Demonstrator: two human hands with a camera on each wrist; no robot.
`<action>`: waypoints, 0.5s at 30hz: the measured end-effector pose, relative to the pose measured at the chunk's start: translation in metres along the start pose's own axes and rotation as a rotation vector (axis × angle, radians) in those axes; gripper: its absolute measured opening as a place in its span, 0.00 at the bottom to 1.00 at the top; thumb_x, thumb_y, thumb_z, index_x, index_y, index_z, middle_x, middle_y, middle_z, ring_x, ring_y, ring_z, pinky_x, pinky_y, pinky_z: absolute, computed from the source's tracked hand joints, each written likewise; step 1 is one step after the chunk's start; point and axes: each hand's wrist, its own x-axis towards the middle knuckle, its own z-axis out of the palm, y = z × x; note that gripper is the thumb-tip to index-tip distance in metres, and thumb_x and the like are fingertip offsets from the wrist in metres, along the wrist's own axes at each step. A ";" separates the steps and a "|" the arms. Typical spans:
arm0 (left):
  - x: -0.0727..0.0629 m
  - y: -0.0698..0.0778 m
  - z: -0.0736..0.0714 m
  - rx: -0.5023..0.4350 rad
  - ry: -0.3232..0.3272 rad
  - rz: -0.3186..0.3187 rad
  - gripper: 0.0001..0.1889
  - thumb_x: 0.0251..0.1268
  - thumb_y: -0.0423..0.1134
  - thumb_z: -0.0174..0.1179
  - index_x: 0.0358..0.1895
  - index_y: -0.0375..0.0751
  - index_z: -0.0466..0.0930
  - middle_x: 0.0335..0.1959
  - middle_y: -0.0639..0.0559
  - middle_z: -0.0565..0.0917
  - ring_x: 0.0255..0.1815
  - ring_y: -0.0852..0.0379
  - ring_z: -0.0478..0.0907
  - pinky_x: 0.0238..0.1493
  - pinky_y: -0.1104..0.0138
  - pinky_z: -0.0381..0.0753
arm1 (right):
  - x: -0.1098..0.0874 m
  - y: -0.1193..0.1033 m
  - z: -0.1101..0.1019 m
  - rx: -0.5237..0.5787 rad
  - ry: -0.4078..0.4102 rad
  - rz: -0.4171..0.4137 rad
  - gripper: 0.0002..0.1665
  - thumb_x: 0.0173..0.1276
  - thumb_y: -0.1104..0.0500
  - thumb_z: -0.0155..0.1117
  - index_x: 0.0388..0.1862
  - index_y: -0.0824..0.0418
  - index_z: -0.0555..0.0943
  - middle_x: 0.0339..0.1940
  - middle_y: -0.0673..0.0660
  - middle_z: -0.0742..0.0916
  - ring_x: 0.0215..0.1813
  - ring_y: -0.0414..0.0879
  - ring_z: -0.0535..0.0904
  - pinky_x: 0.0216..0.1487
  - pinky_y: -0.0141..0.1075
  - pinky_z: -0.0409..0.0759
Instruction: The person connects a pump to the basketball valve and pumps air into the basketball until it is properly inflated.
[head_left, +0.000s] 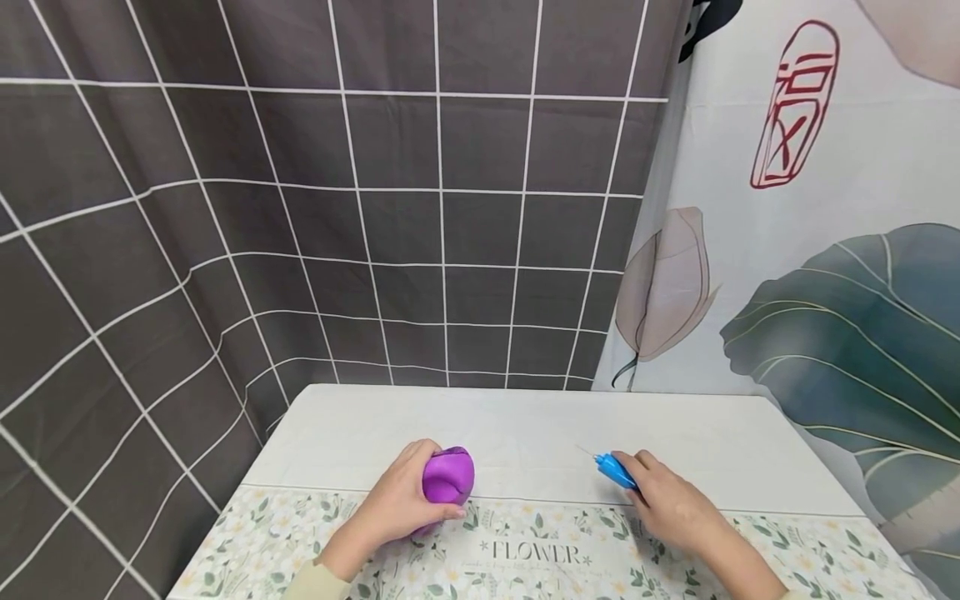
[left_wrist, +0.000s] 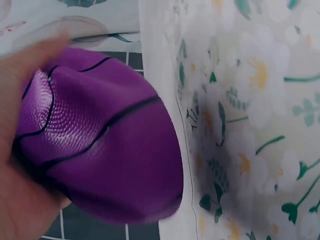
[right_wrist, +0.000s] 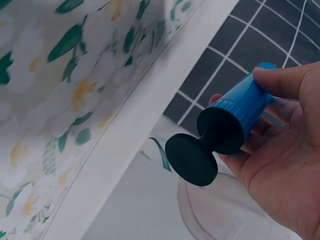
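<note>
My left hand point(head_left: 401, 498) grips a purple ball point(head_left: 450, 477) above the table, left of the middle. In the left wrist view, the ball point(left_wrist: 130, 150) has black seam lines and a pebbled skin, and its side is dented and slack. To the right, my right hand point(head_left: 675, 508) holds a small blue hand pump point(head_left: 615, 472). A thin needle point(head_left: 585, 451) sticks out of the pump's tip toward the ball, well apart from it. From the right wrist, the pump's black plunger handle point(right_wrist: 191, 159) shows, with fingers and thumb round the blue barrel point(right_wrist: 245, 107).
Below the hands is a table point(head_left: 525, 425) with a plain white far part and a flower-printed cloth point(head_left: 536, 521) on the near part. A dark grid-pattern curtain point(head_left: 480, 225) stands behind and left. A white curtain with leaf prints point(head_left: 750, 350) hangs at the right.
</note>
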 end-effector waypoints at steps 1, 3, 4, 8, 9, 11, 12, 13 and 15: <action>0.000 0.001 -0.001 -0.033 -0.008 -0.011 0.34 0.45 0.56 0.79 0.55 0.50 0.74 0.50 0.57 0.78 0.46 0.58 0.77 0.42 0.63 0.82 | 0.000 -0.002 0.000 -0.002 0.000 -0.004 0.30 0.67 0.64 0.68 0.68 0.63 0.75 0.45 0.54 0.81 0.47 0.49 0.82 0.47 0.48 0.86; -0.001 0.002 -0.002 -0.094 -0.018 -0.027 0.35 0.47 0.60 0.77 0.59 0.53 0.76 0.52 0.55 0.80 0.47 0.55 0.79 0.40 0.62 0.82 | -0.001 -0.004 -0.001 -0.004 0.004 -0.014 0.30 0.68 0.64 0.68 0.68 0.63 0.75 0.45 0.53 0.81 0.46 0.47 0.82 0.47 0.47 0.86; -0.001 0.002 -0.003 -0.119 -0.018 -0.029 0.34 0.48 0.60 0.76 0.60 0.54 0.77 0.52 0.54 0.82 0.47 0.54 0.79 0.41 0.62 0.82 | -0.001 -0.005 -0.001 -0.004 0.009 -0.019 0.29 0.67 0.65 0.68 0.68 0.63 0.75 0.45 0.53 0.81 0.46 0.46 0.82 0.46 0.46 0.86; 0.001 0.002 -0.004 -0.184 0.012 0.007 0.29 0.50 0.56 0.77 0.58 0.54 0.83 0.47 0.57 0.85 0.45 0.55 0.81 0.42 0.64 0.83 | -0.001 -0.008 -0.001 -0.016 0.030 -0.038 0.29 0.68 0.64 0.68 0.68 0.62 0.76 0.45 0.52 0.81 0.45 0.44 0.81 0.43 0.42 0.86; 0.002 0.001 -0.004 -0.194 0.023 0.023 0.27 0.50 0.54 0.78 0.55 0.54 0.84 0.45 0.58 0.85 0.44 0.57 0.81 0.42 0.65 0.83 | -0.001 -0.009 -0.001 -0.018 0.033 -0.043 0.29 0.68 0.64 0.69 0.68 0.61 0.76 0.45 0.52 0.81 0.45 0.43 0.81 0.42 0.41 0.86; 0.003 0.001 -0.004 -0.205 0.052 0.056 0.23 0.50 0.51 0.78 0.51 0.53 0.86 0.40 0.60 0.85 0.42 0.61 0.80 0.42 0.67 0.82 | -0.001 -0.011 -0.001 -0.021 0.035 -0.053 0.30 0.67 0.64 0.69 0.68 0.61 0.76 0.46 0.52 0.81 0.44 0.42 0.80 0.41 0.40 0.85; 0.004 0.001 -0.004 -0.209 0.066 0.072 0.21 0.50 0.49 0.78 0.49 0.53 0.86 0.39 0.61 0.85 0.41 0.62 0.79 0.42 0.67 0.82 | -0.001 -0.012 -0.002 -0.020 0.034 -0.059 0.30 0.67 0.64 0.69 0.68 0.61 0.76 0.46 0.52 0.81 0.44 0.42 0.80 0.41 0.39 0.85; 0.004 0.001 -0.004 -0.212 0.079 0.088 0.19 0.50 0.48 0.79 0.47 0.54 0.87 0.37 0.63 0.84 0.41 0.64 0.77 0.42 0.67 0.82 | -0.001 -0.013 -0.002 -0.019 0.035 -0.066 0.30 0.67 0.64 0.69 0.68 0.61 0.76 0.46 0.51 0.81 0.44 0.42 0.80 0.40 0.39 0.85; 0.004 0.002 -0.003 -0.213 0.109 0.132 0.17 0.50 0.46 0.78 0.45 0.55 0.87 0.34 0.65 0.80 0.40 0.66 0.73 0.41 0.69 0.79 | -0.001 -0.016 -0.003 -0.013 0.033 -0.074 0.30 0.67 0.64 0.69 0.68 0.61 0.76 0.46 0.51 0.81 0.44 0.43 0.81 0.40 0.39 0.85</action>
